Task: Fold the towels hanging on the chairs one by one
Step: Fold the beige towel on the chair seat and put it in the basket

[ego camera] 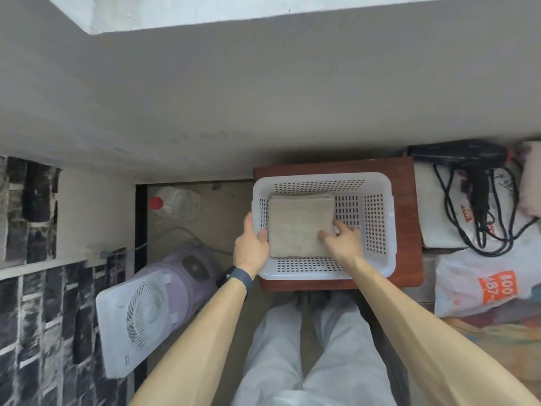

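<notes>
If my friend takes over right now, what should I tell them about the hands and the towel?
Left hand: grips the left rim of the white basket.
Right hand: holds the folded towel at its right edge, thumb on top.
Towel: lies flat in the basket's left part; the basket sits on a brown table.
Done: one towel folded and in the basket.
Left: let go of it. No chairs or hanging towels are in view, so how many remain cannot be told.

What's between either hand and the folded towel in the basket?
Nothing visible. The right hand touches the towel at its right edge; the left hand grips the basket by its left rim, just beside the towel.
</notes>
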`<control>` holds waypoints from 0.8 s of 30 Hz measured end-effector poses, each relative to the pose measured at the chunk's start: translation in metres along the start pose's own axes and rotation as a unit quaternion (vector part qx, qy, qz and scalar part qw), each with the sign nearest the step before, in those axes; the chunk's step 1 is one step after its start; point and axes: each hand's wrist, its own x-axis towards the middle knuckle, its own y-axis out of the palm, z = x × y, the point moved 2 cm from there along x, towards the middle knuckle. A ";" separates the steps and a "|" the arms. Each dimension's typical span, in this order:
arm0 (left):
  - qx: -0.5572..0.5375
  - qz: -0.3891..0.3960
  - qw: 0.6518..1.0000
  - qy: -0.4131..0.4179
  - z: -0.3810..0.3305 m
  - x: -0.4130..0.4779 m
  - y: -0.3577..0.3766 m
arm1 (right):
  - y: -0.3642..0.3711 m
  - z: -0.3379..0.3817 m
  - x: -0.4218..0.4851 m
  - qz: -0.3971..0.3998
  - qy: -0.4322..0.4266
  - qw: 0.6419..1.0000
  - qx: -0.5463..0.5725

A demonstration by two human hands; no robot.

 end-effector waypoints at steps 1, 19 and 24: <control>0.058 -0.035 0.997 0.032 -0.001 -0.004 0.000 | -0.002 -0.004 0.000 -0.010 -0.002 1.000 -0.002; 0.577 -0.077 0.785 0.213 -0.014 0.053 0.077 | 0.030 -0.022 0.052 -0.052 -0.263 0.890 -0.368; 0.588 -0.064 0.783 0.191 -0.021 0.053 0.074 | 0.027 -0.014 0.047 -0.025 -0.246 0.892 -0.378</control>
